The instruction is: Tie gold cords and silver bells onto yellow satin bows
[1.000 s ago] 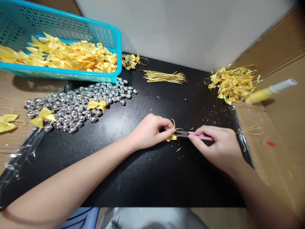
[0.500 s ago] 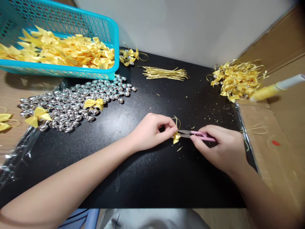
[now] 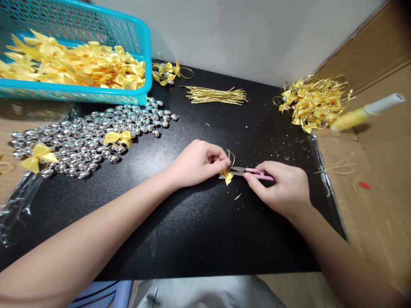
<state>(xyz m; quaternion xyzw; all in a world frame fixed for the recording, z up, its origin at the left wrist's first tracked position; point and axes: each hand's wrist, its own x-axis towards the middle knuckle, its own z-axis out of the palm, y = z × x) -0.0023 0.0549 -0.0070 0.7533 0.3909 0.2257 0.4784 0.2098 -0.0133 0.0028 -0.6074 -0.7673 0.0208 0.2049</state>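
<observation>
My left hand pinches a small yellow bow with a loop of gold cord above it, near the middle of the black table. From the right, my right hand holds pink-handled thread snips, fingers closed round the handles. The blades point left and reach the bow beside my left fingertips. Small gold cord scraps lie just below the bow.
A turquoise basket of yellow bows stands at the back left, with silver beads spread before it. Gold cords lie at the back. A pile of finished bows and a yellow-white roll are at the right.
The whole view has shifted, so the table's contents sit a little further left and higher. The bow now shows more below my left fingers, and the snips' blades stay beside it.
</observation>
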